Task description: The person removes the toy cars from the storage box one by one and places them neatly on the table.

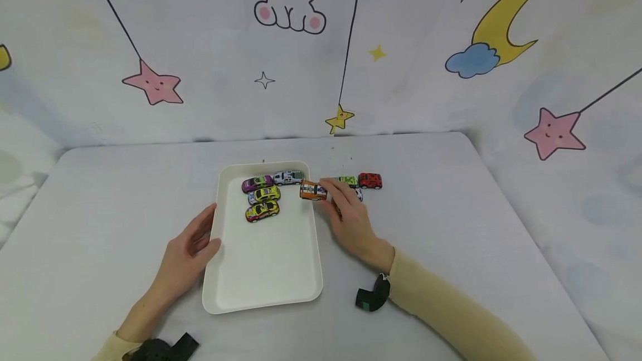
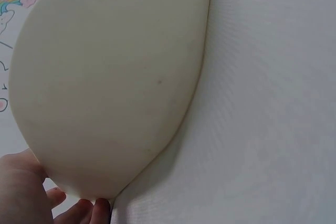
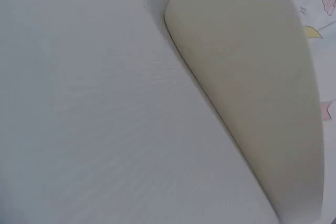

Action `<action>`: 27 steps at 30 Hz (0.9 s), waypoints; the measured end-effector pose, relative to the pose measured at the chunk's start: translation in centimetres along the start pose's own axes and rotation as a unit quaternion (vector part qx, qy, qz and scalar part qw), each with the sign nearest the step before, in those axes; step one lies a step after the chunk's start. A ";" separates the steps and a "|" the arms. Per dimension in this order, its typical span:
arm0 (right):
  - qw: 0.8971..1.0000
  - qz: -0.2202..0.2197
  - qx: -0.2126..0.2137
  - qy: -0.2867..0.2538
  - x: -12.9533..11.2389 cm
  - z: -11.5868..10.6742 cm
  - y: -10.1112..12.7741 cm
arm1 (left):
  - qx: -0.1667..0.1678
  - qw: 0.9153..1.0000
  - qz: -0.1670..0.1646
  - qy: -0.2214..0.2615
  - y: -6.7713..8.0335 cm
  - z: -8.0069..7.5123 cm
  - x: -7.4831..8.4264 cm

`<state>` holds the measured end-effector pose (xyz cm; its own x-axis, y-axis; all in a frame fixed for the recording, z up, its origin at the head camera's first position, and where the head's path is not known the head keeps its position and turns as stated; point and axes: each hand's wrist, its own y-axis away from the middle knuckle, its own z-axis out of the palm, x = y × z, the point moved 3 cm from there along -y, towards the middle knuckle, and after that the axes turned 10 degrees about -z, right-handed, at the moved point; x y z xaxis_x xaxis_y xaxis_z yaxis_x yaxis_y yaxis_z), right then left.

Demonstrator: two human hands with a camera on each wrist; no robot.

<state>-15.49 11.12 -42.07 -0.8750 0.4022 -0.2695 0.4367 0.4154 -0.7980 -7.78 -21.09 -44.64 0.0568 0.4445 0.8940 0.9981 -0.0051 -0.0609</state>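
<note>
My right hand point(image 1: 351, 224) pinches an orange toy car point(image 1: 312, 190) with white markings between thumb and fingers, over the upper right rim of a white tray point(image 1: 266, 277). Inside the tray, near its far end, sit a purple toy car point(image 1: 257, 184), a silver-white toy car point(image 1: 288, 177), a yellow toy car point(image 1: 264, 194) and a yellow-and-red toy car point(image 1: 262, 211). My left hand point(image 1: 183, 261) grips the tray's left side, thumb at the rim. Its fingertips point(image 2: 100, 212) show low against the tray's pale outer wall point(image 2: 115, 77) in the left wrist view.
Right of the tray a red toy car point(image 1: 370, 180) and a green one point(image 1: 346, 181) stand on the white-covered table point(image 1: 441, 205). Another car, partly hidden, lies behind my right fingers. A cartoon-printed backdrop point(image 1: 215, 27) rises at the table's far edge.
</note>
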 end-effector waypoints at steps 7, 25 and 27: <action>1.000 0.004 0.000 0.017 1.3 -2.0 1.3 | -0.001 1.000 0.007 0.001 0.0 -0.1 0.5; 0.998 0.008 -0.013 0.056 4.5 -6.2 3.4 | -0.001 1.000 0.008 0.002 0.0 -0.1 0.6; 0.997 0.007 -0.020 0.068 4.9 -6.8 3.8 | -0.002 1.000 0.008 0.001 -0.1 -0.1 0.7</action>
<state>-16.70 20.18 -42.75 -0.8335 0.5141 -0.2025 0.4589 0.4400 -0.7719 -7.79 -20.91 -43.99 0.0731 0.4426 0.8938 0.9971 -0.0153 -0.0740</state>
